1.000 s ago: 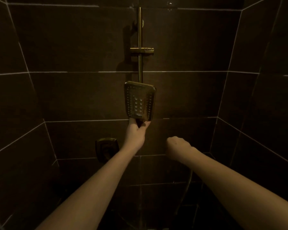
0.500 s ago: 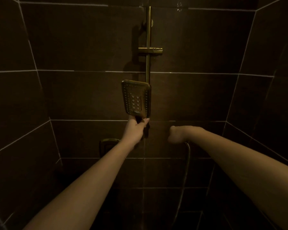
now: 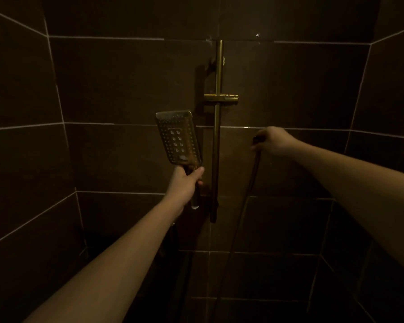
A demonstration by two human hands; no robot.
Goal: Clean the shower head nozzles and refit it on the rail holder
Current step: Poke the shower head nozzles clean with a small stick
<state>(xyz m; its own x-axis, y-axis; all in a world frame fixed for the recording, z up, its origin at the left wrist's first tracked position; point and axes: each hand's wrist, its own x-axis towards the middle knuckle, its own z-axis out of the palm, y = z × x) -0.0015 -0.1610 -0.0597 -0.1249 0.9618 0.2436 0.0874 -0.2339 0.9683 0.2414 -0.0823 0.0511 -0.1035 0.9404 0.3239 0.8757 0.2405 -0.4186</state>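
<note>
1. Head view: since earlier, right hand (image 3: 272, 141) has risen, its grip closed on the dark flexible hose (image 3: 247, 194).
2. Left hand (image 3: 187, 184) grips the rigid brass rectangular shower head (image 3: 177, 136) by its handle, left of the brass rail holder (image 3: 221, 99); likely slippery.

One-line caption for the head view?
Left hand holds the shower head beside the rail; right hand grips the hose.

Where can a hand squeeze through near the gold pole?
There is bare wall right of the rail, between it and the hose held by the right hand, and above the holder. It is crowded left of the rail, where the left hand holds the shower head close beside it.
</note>
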